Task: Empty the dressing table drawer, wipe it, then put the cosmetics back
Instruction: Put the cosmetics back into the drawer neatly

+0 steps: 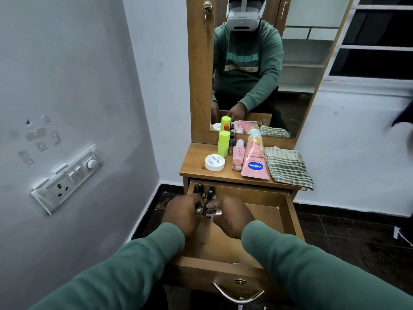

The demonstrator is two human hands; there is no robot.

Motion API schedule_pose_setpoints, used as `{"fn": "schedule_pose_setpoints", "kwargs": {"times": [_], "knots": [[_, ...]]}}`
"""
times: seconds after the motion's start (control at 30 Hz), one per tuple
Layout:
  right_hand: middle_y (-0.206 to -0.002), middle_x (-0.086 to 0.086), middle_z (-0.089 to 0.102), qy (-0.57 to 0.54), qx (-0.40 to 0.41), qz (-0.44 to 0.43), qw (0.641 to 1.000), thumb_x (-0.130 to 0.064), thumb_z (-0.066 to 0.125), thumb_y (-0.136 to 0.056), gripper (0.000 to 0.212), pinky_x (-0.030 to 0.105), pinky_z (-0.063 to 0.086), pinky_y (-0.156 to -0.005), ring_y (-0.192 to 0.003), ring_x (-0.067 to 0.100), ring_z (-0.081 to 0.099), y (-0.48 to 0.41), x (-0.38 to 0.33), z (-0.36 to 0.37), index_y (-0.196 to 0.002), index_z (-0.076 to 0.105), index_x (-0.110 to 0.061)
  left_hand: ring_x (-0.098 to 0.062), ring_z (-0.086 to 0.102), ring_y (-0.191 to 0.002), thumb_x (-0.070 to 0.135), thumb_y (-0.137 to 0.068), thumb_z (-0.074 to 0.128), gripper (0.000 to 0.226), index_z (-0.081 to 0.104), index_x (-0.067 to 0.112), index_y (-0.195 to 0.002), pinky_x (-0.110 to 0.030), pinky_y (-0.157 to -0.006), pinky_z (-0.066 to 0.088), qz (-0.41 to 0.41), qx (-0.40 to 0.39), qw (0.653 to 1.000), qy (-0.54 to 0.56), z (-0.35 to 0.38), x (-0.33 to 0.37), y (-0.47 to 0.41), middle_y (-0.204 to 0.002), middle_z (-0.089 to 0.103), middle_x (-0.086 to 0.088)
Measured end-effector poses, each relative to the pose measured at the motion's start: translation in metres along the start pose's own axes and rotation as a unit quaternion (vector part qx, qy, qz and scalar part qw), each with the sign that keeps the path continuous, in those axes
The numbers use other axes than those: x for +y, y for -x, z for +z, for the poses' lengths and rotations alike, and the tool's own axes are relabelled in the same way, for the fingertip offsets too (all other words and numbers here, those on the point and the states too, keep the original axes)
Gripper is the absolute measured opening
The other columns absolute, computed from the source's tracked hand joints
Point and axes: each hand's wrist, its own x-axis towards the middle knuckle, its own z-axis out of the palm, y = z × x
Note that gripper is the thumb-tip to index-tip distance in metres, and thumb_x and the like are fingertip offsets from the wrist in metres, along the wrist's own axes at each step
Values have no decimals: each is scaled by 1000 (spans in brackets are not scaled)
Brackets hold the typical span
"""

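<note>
Two small bottles are held low inside the open drawer [291, 220]: the left grip [182, 212] curls round a silver-capped bottle [199, 210], the right grip [232, 217] pinches a pink bottle [213, 212] lying sideways. Dark-capped nail polish bottles [206, 192] stand upright, packed into the far left corner, probably so they cannot roll. On the wooden desk [194, 162] lie a round white jar [215, 162], a soft pink Vaseline tube [254, 164] and a folded checked cloth [288, 166], presumably near for wiping. Whether this is emptying or restocking cannot be told.

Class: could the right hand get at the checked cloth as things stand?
Probably, though not freely: the checked cloth lies uncovered, nothing on it, yet the right hand grips a small bottle.
</note>
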Motion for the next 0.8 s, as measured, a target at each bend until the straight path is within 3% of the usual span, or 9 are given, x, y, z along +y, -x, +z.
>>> {"fn": "schedule_pose_setpoints", "kwargs": {"times": [0.1, 0.23, 0.4, 0.53, 0.7, 0.8], "knots": [[-98, -6, 68, 34, 37, 11, 999, -16, 76, -86, 25, 38, 60, -81, -87, 17, 64, 0, -2, 7, -98, 61, -32, -21, 66, -101, 14, -84, 75, 26, 76, 25, -108, -35, -91, 54, 6, -1, 1000, -31, 3, -6, -3, -110, 71, -1], [-102, -3, 64, 56, 47, -14, 997, -16, 77, -87, 20, 29, 53, -79, -90, 16, 59, -2, -4, 11, -93, 60, -25, -21, 60, -108, 30, -85, 77, 29, 75, 29, -114, -37, -95, 49, 28, 13, 995, -98, 5, -9, -7, -116, 68, 2], [-108, -6, 61, 69, 53, -40, 995, -15, 74, -88, 17, 27, 49, -81, -96, 16, 59, -4, -5, 18, -99, 69, -27, -21, 57, -105, 32, -81, 77, 23, 74, 29, -104, -38, -89, 45, 27, 28, 994, -107, 6, -10, -10, -106, 72, 6], [-103, -8, 65, 80, 87, -56, 991, -14, 73, -85, 29, 26, 43, -71, -90, 15, 61, -3, -4, 23, -98, 55, -32, -25, 57, -100, 31, -85, 71, 13, 67, 26, -97, -37, -82, 39, 36, 35, 992, -119, 7, -7, -10, -100, 71, 0], [-106, -4, 68, 87, 105, -60, 989, -19, 77, -84, 34, 36, 56, -79, -94, 20, 64, -6, -5, 25, -109, 55, -29, -26, 57, -97, 34, -90, 64, 11, 64, 26, -97, -38, -81, 37, 49, 38, 989, -137, 10, -8, -14, -96, 71, -2], [-111, -3, 66, 87, 107, -65, 988, -16, 76, -86, 35, 32, 54, -82, -97, 18, 63, -8, -4, 28, -112, 57, -28, -26, 57, -98, 34, -92, 61, 15, 64, 26, -104, -38, -84, 40, 52, 39, 986, -150, 11, -8, -14, -99, 71, -2]]}}
